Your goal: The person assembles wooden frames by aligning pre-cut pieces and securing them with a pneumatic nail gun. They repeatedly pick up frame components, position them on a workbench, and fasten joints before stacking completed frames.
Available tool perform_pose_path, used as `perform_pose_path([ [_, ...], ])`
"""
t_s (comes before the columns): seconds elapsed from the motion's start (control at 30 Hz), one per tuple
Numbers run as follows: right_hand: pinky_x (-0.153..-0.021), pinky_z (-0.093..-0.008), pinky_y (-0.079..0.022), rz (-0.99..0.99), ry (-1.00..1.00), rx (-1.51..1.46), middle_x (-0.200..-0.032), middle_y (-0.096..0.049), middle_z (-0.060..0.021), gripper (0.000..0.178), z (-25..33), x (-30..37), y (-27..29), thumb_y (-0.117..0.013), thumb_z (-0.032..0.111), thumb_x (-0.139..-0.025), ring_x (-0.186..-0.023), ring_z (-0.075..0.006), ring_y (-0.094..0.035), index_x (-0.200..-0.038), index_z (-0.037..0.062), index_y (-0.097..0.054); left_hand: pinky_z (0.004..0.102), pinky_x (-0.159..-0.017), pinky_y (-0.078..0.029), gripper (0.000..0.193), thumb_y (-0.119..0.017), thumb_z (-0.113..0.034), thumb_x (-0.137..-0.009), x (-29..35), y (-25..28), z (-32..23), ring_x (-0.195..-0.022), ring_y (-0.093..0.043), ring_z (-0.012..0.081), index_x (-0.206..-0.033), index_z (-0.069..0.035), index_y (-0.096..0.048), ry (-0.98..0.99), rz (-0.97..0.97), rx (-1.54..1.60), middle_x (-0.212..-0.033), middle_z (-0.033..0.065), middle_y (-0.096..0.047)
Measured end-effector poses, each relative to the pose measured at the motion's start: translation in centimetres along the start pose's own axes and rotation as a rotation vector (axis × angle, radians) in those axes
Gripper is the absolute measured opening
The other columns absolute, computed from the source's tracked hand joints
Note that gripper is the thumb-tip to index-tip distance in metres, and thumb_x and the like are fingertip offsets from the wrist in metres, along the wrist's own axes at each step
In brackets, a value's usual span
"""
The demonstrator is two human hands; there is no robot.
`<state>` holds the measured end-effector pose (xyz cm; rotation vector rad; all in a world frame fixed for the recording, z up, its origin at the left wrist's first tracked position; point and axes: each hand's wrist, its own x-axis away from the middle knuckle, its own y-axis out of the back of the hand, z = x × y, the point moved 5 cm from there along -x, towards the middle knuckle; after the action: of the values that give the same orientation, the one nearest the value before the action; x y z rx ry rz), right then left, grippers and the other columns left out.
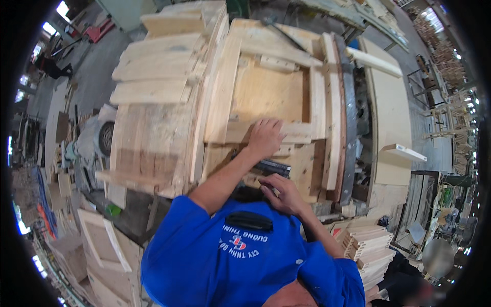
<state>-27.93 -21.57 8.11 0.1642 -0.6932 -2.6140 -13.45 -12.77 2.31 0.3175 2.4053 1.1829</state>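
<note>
A pale wooden frame (318, 105) lies flat on the wooden workbench in front of me, with light board showing through its opening. My left hand (266, 138) rests on the frame's near rail, its fingers bent over the wood. Closer to my body, my right hand (283, 194) has curled fingers; whatever is in them, if anything, is hidden. Just beyond that hand lies a black tool (273, 168), partly covered, its kind unclear. Small wooden blocks (277, 63) sit along the frame's far inner edge.
Stacked boards (153, 56) stand at the left of the bench. A dark metal bar (349, 117) runs along its right side, beside a long pale panel (394, 128). A black rod (286, 36) lies at the far end. Slotted wooden parts (365, 250) are piled at lower right.
</note>
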Motion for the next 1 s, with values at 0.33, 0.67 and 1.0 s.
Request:
perform_pose_path([
  [0.33, -0.090, -0.0513, -0.054, 0.239, 0.003, 0.274, -0.108, -0.068, -0.0228, 0.051, -2.1, -0.9, -6.2, -0.076, 0.028, -0.089, -0.106, -0.0427, -0.066, -0.127, 0.0022, -0.055, 0.0495, -0.105, -0.041, 0.043, -0.062, -0.034, -0.097, -0.3, 0.0, 0.7, -0.117, -0.059, 0.0329, -0.127, -0.004, -0.065, 0.070, 0.029, -0.093, -0.123, 0.0151, -0.066],
  [0.67, -0.083, -0.0526, -0.054, 0.317, -0.142, 0.233, -0.105, -0.071, -0.0226, 0.057, -3.7, -1.2, -6.2, -0.083, 0.028, -0.083, -0.100, -0.0447, -0.068, -0.124, 0.0050, -0.050, 0.0483, -0.102, -0.042, 0.040, -0.062, -0.033, -0.098, -0.4, 0.5, 0.0, -0.113, -0.059, 0.0331, -0.125, -0.004, -0.067, 0.037, 0.026, -0.075, -0.116, 0.0146, -0.067],
  [1.0, -0.082, -0.0533, -0.054, 0.311, -0.160, 0.274, -0.101, -0.072, -0.0206, 0.059, -3.2, -1.4, -6.1, -0.082, 0.030, -0.084, -0.098, -0.0431, -0.069, -0.127, 0.0068, -0.049, 0.0502, -0.097, -0.044, 0.029, -0.052, -0.024, -0.102, -1.1, 0.8, 1.2, -0.108, -0.063, 0.0354, -0.121, -0.008, -0.068, 0.067, 0.080, 0.023, -0.110, 0.0154, -0.069],
])
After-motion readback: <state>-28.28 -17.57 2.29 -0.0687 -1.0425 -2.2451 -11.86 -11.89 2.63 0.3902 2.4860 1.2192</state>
